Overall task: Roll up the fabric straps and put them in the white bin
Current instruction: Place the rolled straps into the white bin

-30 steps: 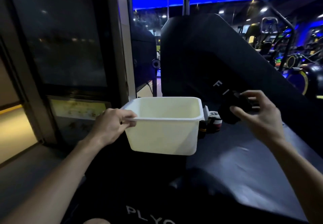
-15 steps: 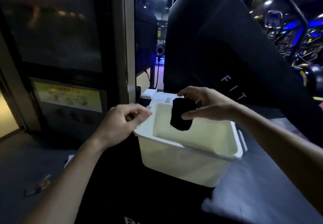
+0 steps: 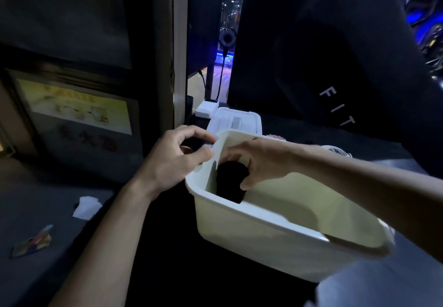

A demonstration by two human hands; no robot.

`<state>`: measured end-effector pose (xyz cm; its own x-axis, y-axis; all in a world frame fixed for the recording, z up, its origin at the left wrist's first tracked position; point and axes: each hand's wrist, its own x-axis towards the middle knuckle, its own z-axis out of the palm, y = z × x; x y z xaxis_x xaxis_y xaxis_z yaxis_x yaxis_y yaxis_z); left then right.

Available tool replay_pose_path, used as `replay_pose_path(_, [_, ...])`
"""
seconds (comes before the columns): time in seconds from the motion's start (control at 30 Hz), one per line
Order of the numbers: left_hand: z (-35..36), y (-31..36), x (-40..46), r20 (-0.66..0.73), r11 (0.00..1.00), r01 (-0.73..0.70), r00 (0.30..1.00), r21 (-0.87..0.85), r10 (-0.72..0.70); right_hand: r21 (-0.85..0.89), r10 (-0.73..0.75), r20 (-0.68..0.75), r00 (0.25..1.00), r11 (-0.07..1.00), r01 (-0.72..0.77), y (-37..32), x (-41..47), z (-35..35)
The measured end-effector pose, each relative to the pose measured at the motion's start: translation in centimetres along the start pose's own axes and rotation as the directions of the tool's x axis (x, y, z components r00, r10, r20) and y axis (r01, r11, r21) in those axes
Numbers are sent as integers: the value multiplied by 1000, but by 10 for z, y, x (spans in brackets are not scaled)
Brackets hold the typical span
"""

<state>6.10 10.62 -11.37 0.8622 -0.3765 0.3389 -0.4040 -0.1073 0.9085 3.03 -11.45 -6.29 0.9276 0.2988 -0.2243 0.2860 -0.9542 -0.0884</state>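
We have the rolled strap (image 3: 231, 181), a dark, soft-looking fabric cylinder, down inside the white bin (image 3: 263, 242) at its near-left corner, and it is hard to tell whether it already touches the floor of the bin. Our right hand (image 3: 261, 163) curls round the roll from above, fingers and thumb wrapped on its sides, so it is not yet released. To finish this step well, we judge it best to lower the roll until it rests on the bottom and open the fingers slowly, so the coil does not spring loose, since fabric wound on itself tends to unwind when dropped. Our left hand (image 3: 177, 157) pinches the bin's rim at the corner beside the strap, steadying it; the bin looks like smooth, rigid plastic with rounded corners and a rolled lip. It stands on a dark padded worktop (image 3: 374, 290) with a matte skin. Behind it lies a white lidded box (image 3: 236, 120), and on the floor to the left a scrap of white paper (image 3: 86, 207).
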Motion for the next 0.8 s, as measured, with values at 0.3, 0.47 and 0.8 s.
replay_pose_path(0.3, [5, -11, -2, -131, 981, 48, 989, -188, -73, 93, 384, -205, 900, 923, -373, 107, -36, -63])
replay_pose_path(0.47, [7, -5, 0, -176, 967, 64, 978, -247, -110, -8, 442, -9, 897, 897, -442, 153, -38, -27])
replay_pose_path(0.8, [2, -10, 3, -187, 966, 56, 977, -253, -105, -133, 495, 15, 869, 862, -488, 174, 1, -15])
